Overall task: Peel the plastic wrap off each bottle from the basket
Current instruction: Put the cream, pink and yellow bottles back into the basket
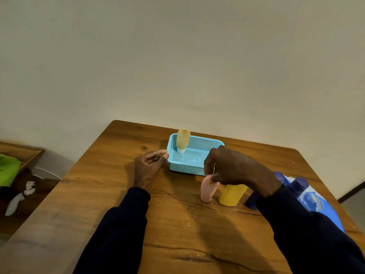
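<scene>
A light blue perforated basket [197, 144] sits near the far side of the wooden table [98, 194]. One pale yellow bottle [182, 140] stands cap-down in its left corner. My right hand [235, 168] grips the top of a pink bottle [208, 189] that stands tilted on the table in front of the basket. A yellow bottle [233, 194] stands just right of the pink one, partly under my right wrist. My left hand [151, 167] rests by the basket's left end with fingers curled, fingertips at the rim; I cannot tell whether it pinches anything.
A dark blue bottle [299, 185] and a blue sheet or lid [324, 210] lie at the table's right edge behind my right arm. On a low surface to the left are a green cloth [7, 170] and white scraps [29, 187]. The wall is close behind the table.
</scene>
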